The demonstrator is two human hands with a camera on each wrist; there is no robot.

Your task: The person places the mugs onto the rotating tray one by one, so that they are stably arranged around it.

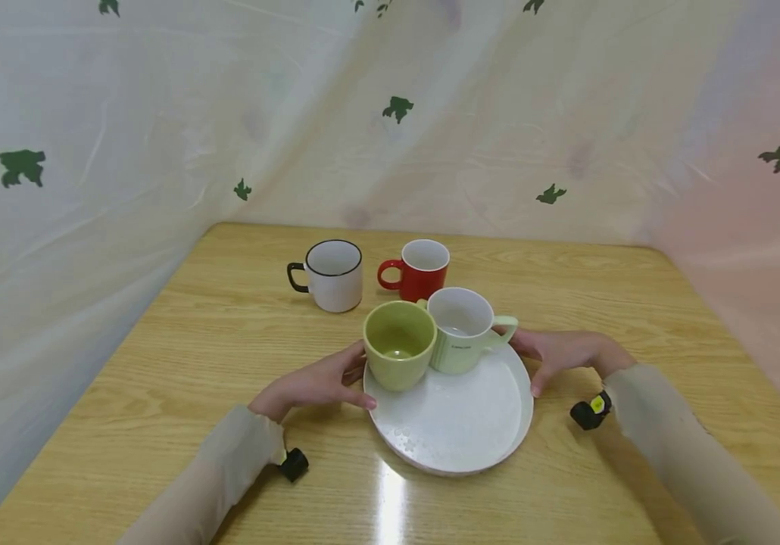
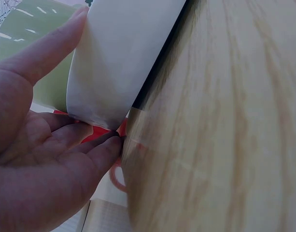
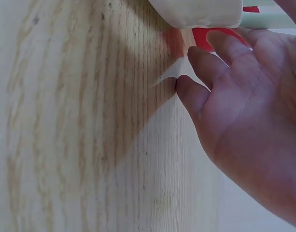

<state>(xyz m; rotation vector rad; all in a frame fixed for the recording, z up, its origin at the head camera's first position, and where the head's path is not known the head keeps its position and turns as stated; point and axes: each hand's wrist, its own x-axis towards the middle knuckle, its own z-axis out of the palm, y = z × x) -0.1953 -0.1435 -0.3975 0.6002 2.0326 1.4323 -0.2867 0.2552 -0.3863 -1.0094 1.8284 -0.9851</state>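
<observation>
A round white tray (image 1: 458, 424) sits on the wooden table, with a yellow-green cup (image 1: 400, 371) and a pale green mug (image 1: 454, 356) standing side by side on its far left part. My left hand (image 1: 325, 382) holds the tray's left edge. In the left wrist view, the thumb (image 2: 53, 50) lies against the rim and the other fingers bend round the tray's side (image 2: 114, 63). At the tray's right edge is my right hand (image 1: 556, 352), its thumb apart from the loosely bent fingers. The right wrist view shows those fingers (image 3: 208, 67) just beside the tray wall (image 3: 201, 14).
Behind the tray stands a red mug (image 1: 424, 284) with its handle to the left. Left of it is a white mug (image 1: 335, 291) with a black rim and handle. A pale curtain (image 1: 308, 113) with green leaf shapes hangs behind the wooden table (image 1: 158, 393).
</observation>
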